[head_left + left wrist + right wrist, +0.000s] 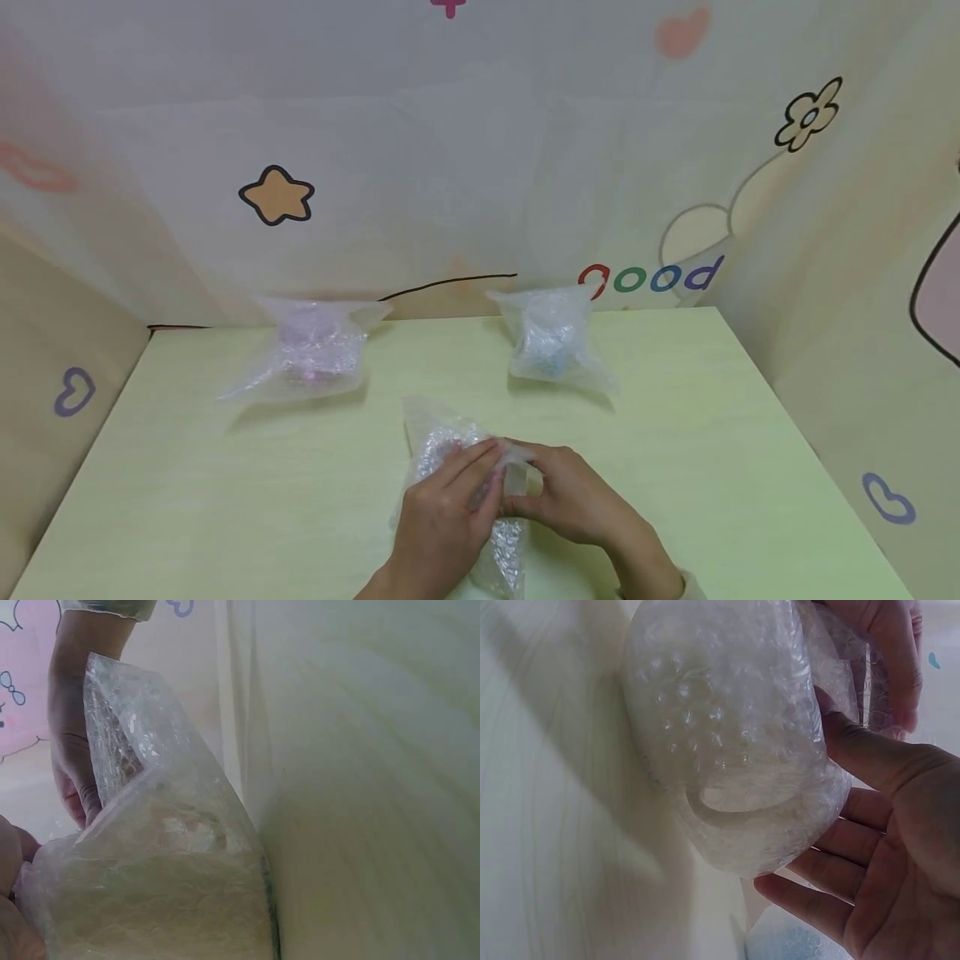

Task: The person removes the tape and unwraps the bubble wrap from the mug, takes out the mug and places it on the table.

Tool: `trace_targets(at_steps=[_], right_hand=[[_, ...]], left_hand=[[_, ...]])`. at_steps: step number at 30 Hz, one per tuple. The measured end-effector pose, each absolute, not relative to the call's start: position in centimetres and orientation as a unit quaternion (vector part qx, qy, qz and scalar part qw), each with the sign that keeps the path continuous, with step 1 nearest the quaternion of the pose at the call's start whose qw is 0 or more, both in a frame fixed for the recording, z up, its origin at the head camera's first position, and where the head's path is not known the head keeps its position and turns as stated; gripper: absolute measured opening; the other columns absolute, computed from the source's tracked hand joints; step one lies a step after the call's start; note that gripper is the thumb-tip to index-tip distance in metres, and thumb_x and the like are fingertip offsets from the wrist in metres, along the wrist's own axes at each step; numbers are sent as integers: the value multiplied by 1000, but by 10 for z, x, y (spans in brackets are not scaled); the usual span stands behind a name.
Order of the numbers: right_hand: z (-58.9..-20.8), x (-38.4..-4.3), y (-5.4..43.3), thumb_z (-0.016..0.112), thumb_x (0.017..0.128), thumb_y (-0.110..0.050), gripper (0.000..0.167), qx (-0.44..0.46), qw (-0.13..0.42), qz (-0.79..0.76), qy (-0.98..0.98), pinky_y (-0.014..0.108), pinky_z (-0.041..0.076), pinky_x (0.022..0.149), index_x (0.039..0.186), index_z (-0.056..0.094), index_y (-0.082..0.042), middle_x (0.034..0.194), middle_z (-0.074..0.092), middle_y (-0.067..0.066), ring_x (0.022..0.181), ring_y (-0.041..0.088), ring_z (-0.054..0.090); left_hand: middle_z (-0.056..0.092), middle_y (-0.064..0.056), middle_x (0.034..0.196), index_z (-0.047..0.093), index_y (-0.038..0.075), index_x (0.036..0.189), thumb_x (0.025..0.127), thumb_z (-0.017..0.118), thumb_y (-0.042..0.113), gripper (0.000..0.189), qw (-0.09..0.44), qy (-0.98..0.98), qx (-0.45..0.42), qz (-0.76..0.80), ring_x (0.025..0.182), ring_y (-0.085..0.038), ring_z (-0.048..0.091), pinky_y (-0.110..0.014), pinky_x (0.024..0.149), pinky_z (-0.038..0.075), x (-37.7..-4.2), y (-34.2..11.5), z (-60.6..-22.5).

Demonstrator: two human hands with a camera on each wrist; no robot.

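Observation:
A bundle of clear bubble wrap (435, 450) lies near the front middle of the table, with a rounded object inside. Through the wrap in the right wrist view, a curved loop (739, 806) like a mug's handle shows at its lower part. My left hand (446, 517) pinches the gathered wrap at the top of the bundle. From the other side my right hand (577, 496) grips the wrap, thumb on one face and fingers spread under the edge. A loose wrap flap (131, 720) sticks up beside the right hand in the left wrist view.
Two more bubble-wrapped bundles stand at the table's back: one with a pinkish tint (311, 346) on the left, one bluish at its base (551, 337) right of centre. A printed cloth (420, 192) hangs behind the pale table (712, 433) and along both sides.

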State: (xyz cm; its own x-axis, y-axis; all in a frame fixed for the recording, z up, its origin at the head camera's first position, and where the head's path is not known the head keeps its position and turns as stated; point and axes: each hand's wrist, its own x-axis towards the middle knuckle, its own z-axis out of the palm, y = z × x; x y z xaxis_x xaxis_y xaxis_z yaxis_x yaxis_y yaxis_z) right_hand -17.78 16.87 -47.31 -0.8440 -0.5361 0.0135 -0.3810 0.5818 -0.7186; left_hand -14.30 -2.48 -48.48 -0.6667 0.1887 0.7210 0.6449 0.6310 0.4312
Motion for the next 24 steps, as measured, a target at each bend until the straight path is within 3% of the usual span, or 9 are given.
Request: trace_targets(at_steps=[3, 7, 10, 13, 16, 20, 22, 24], right_hand=[[-472, -177, 169, 81, 84, -53, 64, -261, 99, -373, 885, 38, 52, 110, 143, 57, -46, 141, 61, -27, 134, 7, 58], [-471, -175, 169, 80, 85, -49, 73, -267, 94, -363, 888, 41, 52, 110, 150, 47, -44, 147, 59, -20, 134, 11, 59], [-471, -172, 168, 80, 86, -46, 71, -263, 98, -358, 890, 43, 53, 108, 148, 45, -44, 141, 63, -17, 131, 14, 62], [-470, -171, 165, 80, 88, -46, 70, -261, 107, -354, 892, 45, 51, 112, 148, 45, -44, 144, 61, -17, 136, 14, 58], [-469, -170, 163, 79, 89, -45, 71, -270, 106, -347, 892, 47, 45, 118, 151, 43, -46, 154, 53, -15, 145, 14, 50], [-464, -166, 163, 76, 94, -40, 70, -276, 105, -337, 894, 53, 42, 119, 153, 40, -49, 165, 40, -6, 152, 20, 41], [-462, -164, 163, 75, 96, -35, 70, -283, 102, -333, 893, 57, 41, 119, 155, 40, -47, 170, 32, 0, 155, 25, 36], [-460, -162, 162, 74, 96, -30, 72, -292, 99, -332, 891, 57, 41, 118, 157, 40, -42, 172, 25, -3, 157, 25, 32]], left_hand=[[78, -8, 117, 77, 2, 113, 88, 78, 7, 25, 317, -836, -238, -379, 104, -18, 77, -32, 91, 61, -143, -24, -482], [78, -7, 118, 77, 2, 114, 90, 77, 4, 25, 311, -822, -226, -420, 105, -20, 77, -29, 91, 60, -143, -25, -479], [78, -5, 117, 78, 4, 114, 92, 75, 4, 22, 304, -806, -212, -461, 105, -22, 77, -27, 91, 60, -143, -27, -476], [78, -1, 119, 79, 7, 113, 97, 72, 8, 18, 269, -794, -182, -514, 106, -20, 76, -23, 90, 61, -142, -32, -472], [77, 4, 121, 80, 12, 113, 100, 69, 15, 17, 214, -775, -147, -576, 111, -16, 74, -30, 93, 61, -142, -39, -466], [76, 7, 123, 80, 21, 116, 102, 68, 25, 19, 125, -742, -94, -652, 88, -7, 70, -20, 74, 60, -143, -47, -453], [76, 7, 123, 80, 25, 117, 101, 69, 28, 19, 96, -727, -72, -676, 66, -4, 57, -17, 54, 48, -142, -52, -448], [75, 7, 124, 80, 27, 117, 100, 69, 29, 20, 78, -718, -58, -689, 56, -4, 45, -18, 46, 39, -141, -56, -443]])
